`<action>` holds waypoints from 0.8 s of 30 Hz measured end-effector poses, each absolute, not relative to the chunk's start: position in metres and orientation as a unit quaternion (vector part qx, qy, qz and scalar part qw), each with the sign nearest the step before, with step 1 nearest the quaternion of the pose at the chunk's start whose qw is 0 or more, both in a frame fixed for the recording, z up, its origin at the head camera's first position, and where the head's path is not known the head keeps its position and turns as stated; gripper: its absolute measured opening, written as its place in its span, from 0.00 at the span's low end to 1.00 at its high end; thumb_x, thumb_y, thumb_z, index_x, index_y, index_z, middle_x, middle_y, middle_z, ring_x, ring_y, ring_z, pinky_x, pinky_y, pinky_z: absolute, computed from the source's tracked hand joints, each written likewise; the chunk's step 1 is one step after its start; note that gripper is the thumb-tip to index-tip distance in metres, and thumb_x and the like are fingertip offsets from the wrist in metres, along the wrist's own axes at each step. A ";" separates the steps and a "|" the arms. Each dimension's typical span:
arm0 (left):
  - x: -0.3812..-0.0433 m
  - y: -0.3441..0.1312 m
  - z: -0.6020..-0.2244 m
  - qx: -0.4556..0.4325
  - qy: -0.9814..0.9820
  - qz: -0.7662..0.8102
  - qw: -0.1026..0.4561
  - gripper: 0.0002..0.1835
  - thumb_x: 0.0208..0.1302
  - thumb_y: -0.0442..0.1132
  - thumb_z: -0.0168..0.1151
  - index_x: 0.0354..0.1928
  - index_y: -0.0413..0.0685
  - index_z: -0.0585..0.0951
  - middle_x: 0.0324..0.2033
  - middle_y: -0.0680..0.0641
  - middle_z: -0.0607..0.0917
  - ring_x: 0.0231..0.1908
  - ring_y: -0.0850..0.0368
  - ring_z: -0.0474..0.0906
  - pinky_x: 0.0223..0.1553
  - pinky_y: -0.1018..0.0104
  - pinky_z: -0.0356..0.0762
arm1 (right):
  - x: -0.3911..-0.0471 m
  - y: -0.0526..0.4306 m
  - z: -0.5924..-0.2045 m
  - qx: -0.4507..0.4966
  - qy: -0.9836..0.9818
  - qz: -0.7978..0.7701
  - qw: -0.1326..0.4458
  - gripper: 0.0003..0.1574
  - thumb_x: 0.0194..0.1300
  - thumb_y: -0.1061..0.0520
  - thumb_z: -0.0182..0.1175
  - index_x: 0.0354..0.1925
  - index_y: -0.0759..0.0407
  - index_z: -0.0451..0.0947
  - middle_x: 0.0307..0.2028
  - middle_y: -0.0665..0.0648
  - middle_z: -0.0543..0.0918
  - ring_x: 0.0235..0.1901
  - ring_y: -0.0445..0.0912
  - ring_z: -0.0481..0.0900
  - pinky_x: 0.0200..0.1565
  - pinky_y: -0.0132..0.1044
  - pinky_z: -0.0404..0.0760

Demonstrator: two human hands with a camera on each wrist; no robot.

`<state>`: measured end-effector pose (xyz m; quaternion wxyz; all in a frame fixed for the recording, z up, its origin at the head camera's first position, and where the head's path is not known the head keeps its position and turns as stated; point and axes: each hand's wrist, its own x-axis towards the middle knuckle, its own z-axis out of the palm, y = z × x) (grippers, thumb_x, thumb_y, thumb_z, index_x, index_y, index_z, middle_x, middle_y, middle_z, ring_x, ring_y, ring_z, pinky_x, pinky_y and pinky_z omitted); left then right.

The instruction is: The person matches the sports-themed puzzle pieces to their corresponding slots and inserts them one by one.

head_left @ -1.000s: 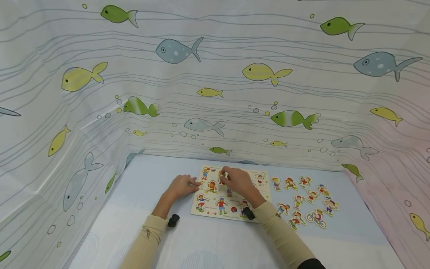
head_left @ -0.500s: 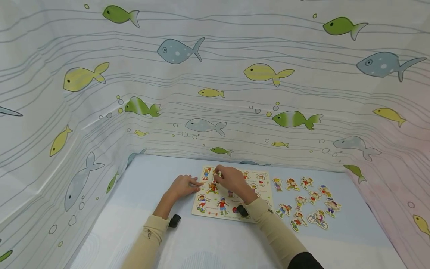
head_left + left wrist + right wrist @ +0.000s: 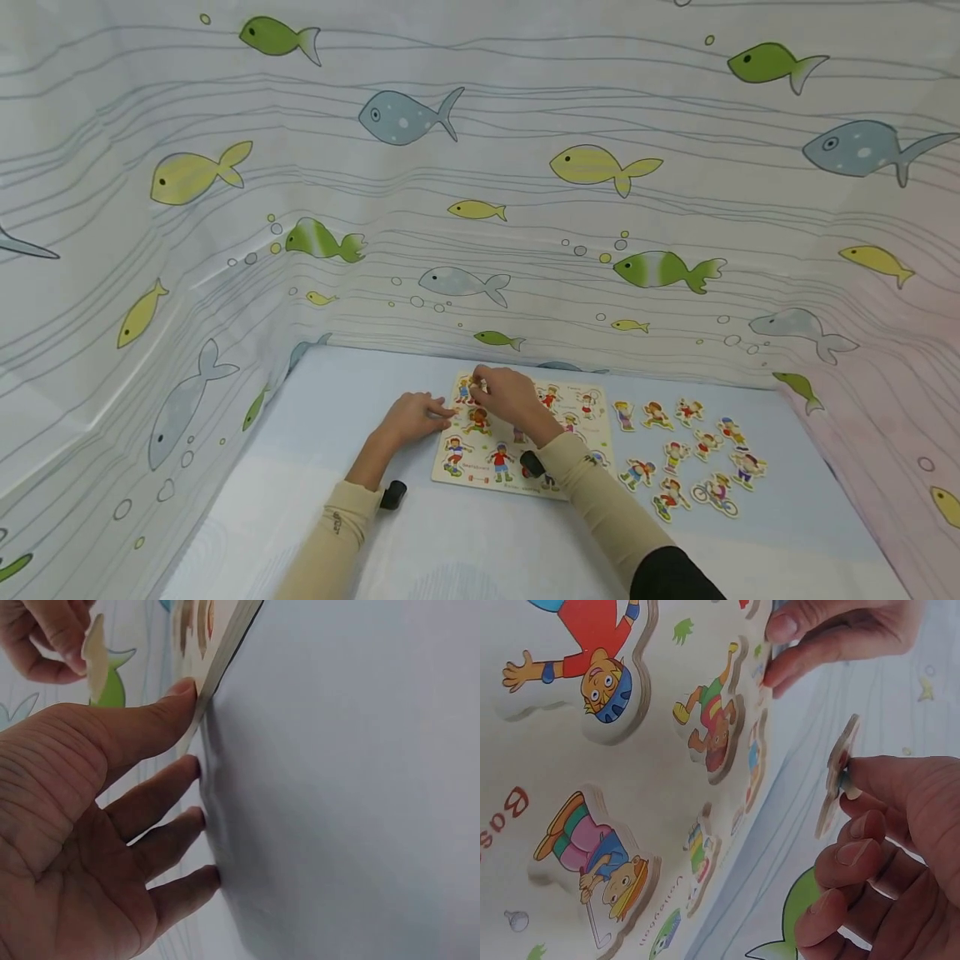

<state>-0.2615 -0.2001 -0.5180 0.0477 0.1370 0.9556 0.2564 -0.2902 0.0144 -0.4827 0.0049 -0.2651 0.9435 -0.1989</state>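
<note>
A pale wooden puzzle board [image 3: 477, 457], printed with children at sports, lies on the table. My right hand [image 3: 513, 400] is over its upper left part. In the right wrist view, thumb and fingers pinch a flat puzzle piece [image 3: 838, 769] by a small knob, and the piece stands edge-on above the board, its picture mostly turned from view. My left hand [image 3: 408, 418] is at the board's left edge. The left wrist view shows the left thumb [image 3: 161, 720] against that edge, with the other fingers fairly straight and their tips at the tabletop.
Several loose puzzle pieces lie on the table right of the board, among them a cyclist piece [image 3: 716, 495]. A fish-patterned curtain [image 3: 480, 242] surrounds the back and sides of the pale blue table [image 3: 360, 542]. Each wrist carries a small black camera [image 3: 393, 495].
My right hand has moved left over the board toward its upper left corner, still pinching the puzzle piece. My left hand has stayed at the board's edge. The head view has shifted slightly.
</note>
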 end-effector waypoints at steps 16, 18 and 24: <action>-0.260 -0.202 -0.520 0.133 0.957 0.255 0.042 0.11 0.59 0.44 0.71 0.44 0.56 0.89 0.54 0.45 0.83 0.63 0.38 0.71 0.67 0.44 0.62 | -0.302 0.001 -0.493 -0.258 0.952 -0.165 0.015 0.07 0.73 0.49 0.57 0.44 0.49 0.77 0.28 0.45 0.80 0.19 0.40 0.70 0.19 0.33 0.67; -0.260 -0.202 -0.520 0.135 0.956 0.259 0.040 0.11 0.59 0.44 0.71 0.44 0.56 0.89 0.54 0.45 0.83 0.63 0.38 0.71 0.67 0.44 0.62 | -0.305 -0.001 -0.494 -0.255 0.954 -0.154 0.016 0.07 0.73 0.49 0.56 0.44 0.49 0.77 0.27 0.45 0.79 0.19 0.40 0.70 0.19 0.33 0.67; -0.262 -0.201 -0.522 0.134 0.956 0.257 0.039 0.12 0.59 0.44 0.71 0.45 0.56 0.89 0.54 0.44 0.83 0.63 0.39 0.71 0.67 0.44 0.63 | -0.314 -0.005 -0.502 -0.259 0.957 -0.131 0.018 0.08 0.72 0.48 0.57 0.45 0.49 0.77 0.28 0.45 0.79 0.21 0.40 0.70 0.20 0.33 0.68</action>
